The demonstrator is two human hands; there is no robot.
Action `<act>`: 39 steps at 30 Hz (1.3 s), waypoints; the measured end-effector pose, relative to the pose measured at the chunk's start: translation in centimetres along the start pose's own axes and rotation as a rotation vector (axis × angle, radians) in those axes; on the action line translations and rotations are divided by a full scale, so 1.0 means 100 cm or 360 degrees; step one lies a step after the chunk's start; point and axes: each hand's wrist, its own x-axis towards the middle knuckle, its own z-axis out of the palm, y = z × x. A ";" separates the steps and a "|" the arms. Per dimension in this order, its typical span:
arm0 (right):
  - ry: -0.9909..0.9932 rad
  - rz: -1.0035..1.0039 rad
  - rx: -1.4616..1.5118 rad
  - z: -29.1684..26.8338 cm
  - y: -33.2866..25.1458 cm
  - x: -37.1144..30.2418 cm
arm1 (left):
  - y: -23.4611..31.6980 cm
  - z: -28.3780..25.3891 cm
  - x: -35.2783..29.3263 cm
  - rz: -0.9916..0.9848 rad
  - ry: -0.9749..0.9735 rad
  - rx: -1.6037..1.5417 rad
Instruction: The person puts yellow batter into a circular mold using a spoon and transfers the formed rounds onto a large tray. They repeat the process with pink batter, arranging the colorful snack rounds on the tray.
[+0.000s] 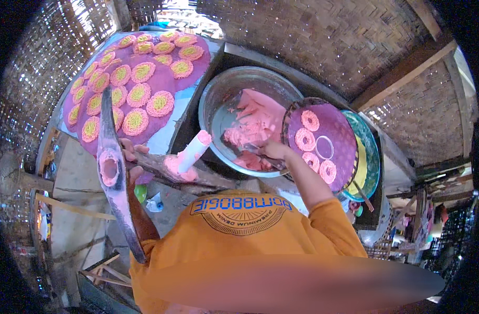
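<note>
My left hand point(134, 156) is closed around a long wooden press bar point(123, 209), which stands tilted and has a round, pink-smeared hole near its middle. Next to it lies a second wooden piece point(216, 179) carrying a white cylinder point(190, 157) that is capped and ringed with pink dough. My right hand point(275, 153) reaches into a wide metal basin point(206, 112), its fingers closed at the pink dough point(260, 112). What the right fingers hold is too small and partly covered to name.
Right of the basin, a round tray with purple cloth point(331, 123) bears pink dough rings and a white hoop point(324, 147). Under it sits a green basin point(373, 157) with yellow dough. At far left, several pink-and-yellow dough discs point(141, 72) lie on purple sheets. Woven walls stand around.
</note>
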 end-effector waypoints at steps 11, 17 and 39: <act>0.0213 -0.0519 0.0964 -0.034 -0.030 -0.129 | -0.008 0.053 0.039 -0.0129 -0.0423 0.0812; -0.0357 -0.0684 0.0710 -0.058 -0.043 -0.147 | -0.041 0.110 0.055 -0.0360 -0.0808 0.1292; 0.1650 -0.1647 -0.2192 -0.037 -0.173 -0.209 | -0.084 0.081 0.061 -0.0318 -0.0749 0.1379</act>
